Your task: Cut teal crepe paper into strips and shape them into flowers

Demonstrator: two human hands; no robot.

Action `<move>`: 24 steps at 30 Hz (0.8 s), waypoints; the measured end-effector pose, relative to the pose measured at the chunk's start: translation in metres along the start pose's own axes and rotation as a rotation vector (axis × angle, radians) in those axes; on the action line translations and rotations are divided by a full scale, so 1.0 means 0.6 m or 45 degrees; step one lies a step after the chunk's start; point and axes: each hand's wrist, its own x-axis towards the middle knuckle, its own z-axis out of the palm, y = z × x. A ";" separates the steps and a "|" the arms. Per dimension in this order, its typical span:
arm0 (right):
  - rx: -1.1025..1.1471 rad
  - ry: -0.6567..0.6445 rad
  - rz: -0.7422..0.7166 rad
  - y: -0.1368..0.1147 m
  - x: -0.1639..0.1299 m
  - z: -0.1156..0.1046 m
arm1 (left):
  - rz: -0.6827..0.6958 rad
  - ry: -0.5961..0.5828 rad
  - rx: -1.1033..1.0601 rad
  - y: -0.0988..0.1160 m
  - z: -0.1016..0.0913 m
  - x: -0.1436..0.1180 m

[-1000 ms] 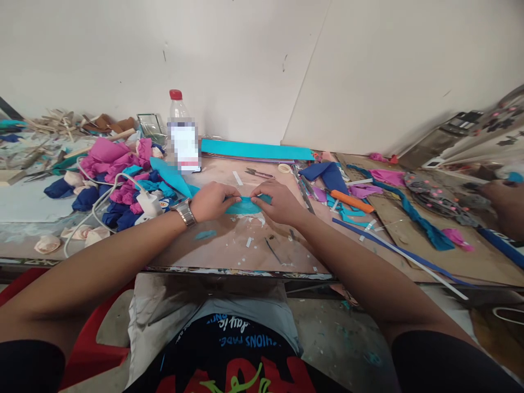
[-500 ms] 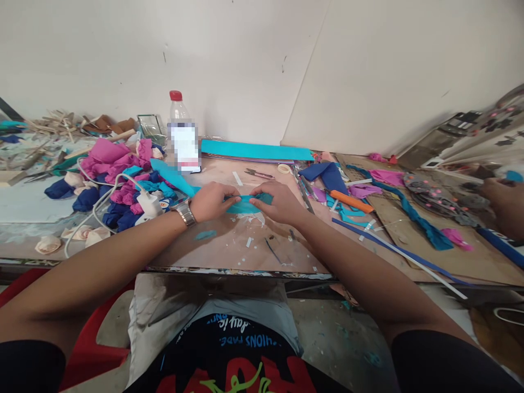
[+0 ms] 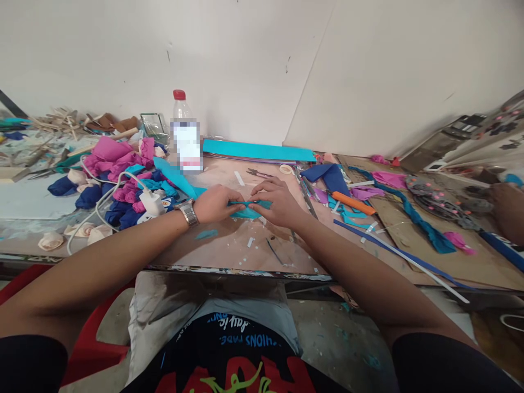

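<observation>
Left hand: your left hand pinches the left end of the teal strip, fingers curled over it, so the fold stays pinned to the table.
Right hand: your right hand grips the strip's right end, thumb and forefinger closed on it, the other fingers spread flat (seemingly to keep the material taut between both hands).
Strip: it lies low on the table, right in front of the bottle, spanning the gap between your hands; a longer teal tail runs from it back towards the bottle.
Watch: a metal watch sits on your left wrist.
Left of the bottle: a heap of pink and blue scraps with a white charger and its cable on top.
Right of the bottle: a teal sheet flat against the wall, small snips just in front of it, further right an orange cutter, within reach.
Far right of the bottle: another person's arm at the table edge.
</observation>
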 end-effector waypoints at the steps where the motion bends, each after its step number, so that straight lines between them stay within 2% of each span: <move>1: -0.031 -0.009 0.001 0.000 -0.001 -0.001 | 0.005 -0.002 -0.006 0.000 0.000 0.000; 6: -0.086 -0.078 -0.011 -0.003 -0.002 -0.005 | 0.035 -0.003 -0.019 -0.004 0.003 0.001; 12: 0.036 -0.156 -0.066 -0.004 0.002 -0.006 | 0.053 0.003 0.001 -0.005 0.005 0.000; 17: 0.136 -0.082 -0.027 -0.006 0.001 -0.001 | 0.031 0.010 0.052 -0.005 0.004 -0.001; 24: 0.192 -0.007 0.071 -0.011 -0.003 0.004 | 0.047 -0.015 -0.028 -0.004 -0.002 -0.001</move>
